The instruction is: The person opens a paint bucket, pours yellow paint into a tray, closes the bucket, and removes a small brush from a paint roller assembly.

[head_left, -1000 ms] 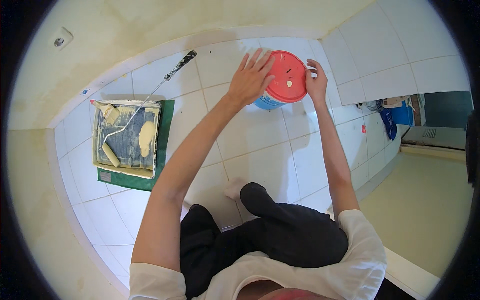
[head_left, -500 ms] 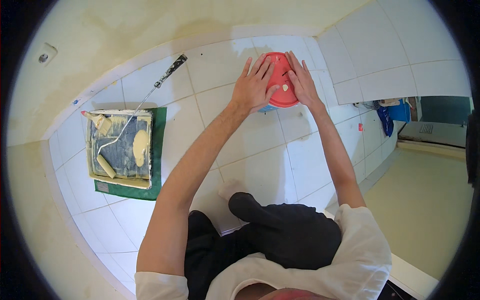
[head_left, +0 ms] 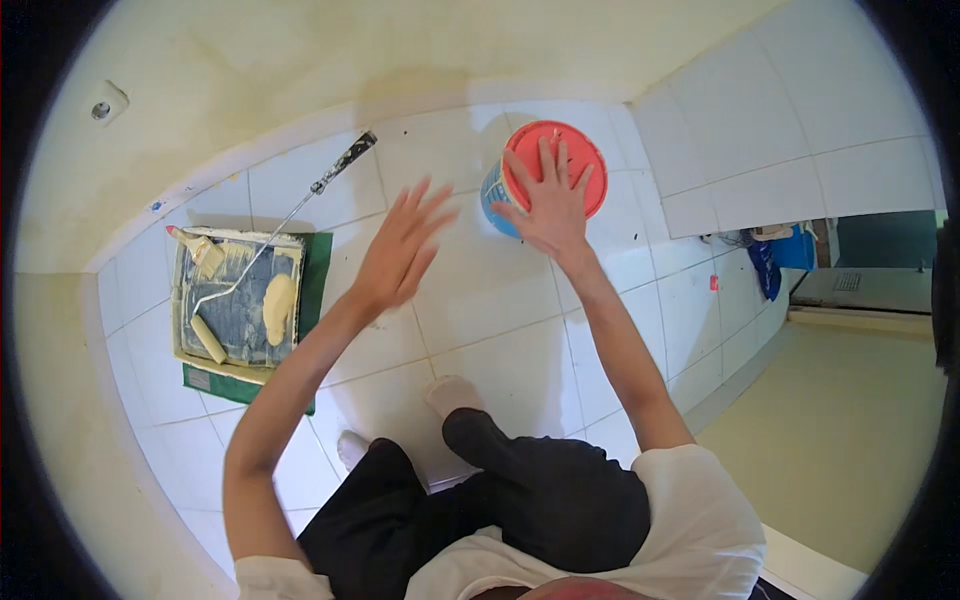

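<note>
A blue paint bucket (head_left: 498,203) with a red lid (head_left: 583,150) stands on the white tiled floor near the far wall. Over the lid's near side my right hand (head_left: 553,205) is spread, its fingers apart; whether the palm presses on the lid I cannot tell. My left hand (head_left: 402,245) hangs in the air between the bucket and the paint tray, fingers stretched and slightly blurred, with nothing in it. On the left, the paint tray (head_left: 180,315) carries a long-handled roller (head_left: 290,218), a paintbrush (head_left: 205,252) and a pool of cream paint (head_left: 280,308).
Under the tray lies a green sheet (head_left: 318,270). A wall socket (head_left: 108,104) is at the upper left. Blue items (head_left: 768,262) and a small red object (head_left: 714,283) lie on the right. My feet in light socks (head_left: 452,393) are on the tiles.
My left hand has come off the red lid and moved left and nearer to me. My right hand has shifted left across the lid, its fingers more spread.
</note>
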{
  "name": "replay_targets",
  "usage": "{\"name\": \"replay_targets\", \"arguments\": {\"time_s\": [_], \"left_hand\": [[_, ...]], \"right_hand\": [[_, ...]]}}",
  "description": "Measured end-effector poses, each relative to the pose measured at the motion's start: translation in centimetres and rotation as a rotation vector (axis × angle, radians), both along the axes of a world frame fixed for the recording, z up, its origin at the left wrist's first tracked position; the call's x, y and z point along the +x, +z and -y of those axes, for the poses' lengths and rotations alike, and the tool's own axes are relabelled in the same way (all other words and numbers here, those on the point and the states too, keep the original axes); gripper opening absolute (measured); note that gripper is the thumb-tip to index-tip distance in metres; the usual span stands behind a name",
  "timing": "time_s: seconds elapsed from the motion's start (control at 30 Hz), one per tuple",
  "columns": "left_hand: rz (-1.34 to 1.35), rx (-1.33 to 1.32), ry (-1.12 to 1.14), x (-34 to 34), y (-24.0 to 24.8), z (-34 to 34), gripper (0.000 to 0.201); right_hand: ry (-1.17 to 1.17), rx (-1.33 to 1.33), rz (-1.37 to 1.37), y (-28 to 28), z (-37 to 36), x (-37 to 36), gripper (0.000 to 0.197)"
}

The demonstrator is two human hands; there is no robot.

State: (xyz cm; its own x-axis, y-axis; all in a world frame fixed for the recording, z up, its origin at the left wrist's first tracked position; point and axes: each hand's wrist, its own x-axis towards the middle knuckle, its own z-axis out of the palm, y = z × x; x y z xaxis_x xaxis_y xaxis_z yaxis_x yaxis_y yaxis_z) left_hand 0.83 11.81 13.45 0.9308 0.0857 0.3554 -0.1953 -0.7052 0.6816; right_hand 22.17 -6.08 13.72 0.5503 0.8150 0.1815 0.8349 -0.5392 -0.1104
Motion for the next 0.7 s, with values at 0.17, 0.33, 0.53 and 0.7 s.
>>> {"name": "replay_targets", "arguments": {"time_s": [0.17,0.33,0.53,0.7], "left_hand": [[-0.42,-0.015,-0.043,-22.3,0.1,1.5,0.046],[-0.609,-0.228,0.667,-40.8,1.9,8.7,0.052],[-0.367,-0.568,1.438,-55.0,-1.4,18.9,0.064],[-0.187,-1.011,1.567,-56.0,-5.1,18.3,0.049]], "right_hand": [[-0.118,-0.049,0.123,-2.3,-0.5,2.7,0.059],[-0.261,-0.049,0.168,-6.2,-0.4,9.0,0.056],[-0.185,0.065,0.041,-5.3,3.4,15.9,0.05],[-0.126,0.201,-0.284,-1.7,4.7,17.1,0.055]]}}
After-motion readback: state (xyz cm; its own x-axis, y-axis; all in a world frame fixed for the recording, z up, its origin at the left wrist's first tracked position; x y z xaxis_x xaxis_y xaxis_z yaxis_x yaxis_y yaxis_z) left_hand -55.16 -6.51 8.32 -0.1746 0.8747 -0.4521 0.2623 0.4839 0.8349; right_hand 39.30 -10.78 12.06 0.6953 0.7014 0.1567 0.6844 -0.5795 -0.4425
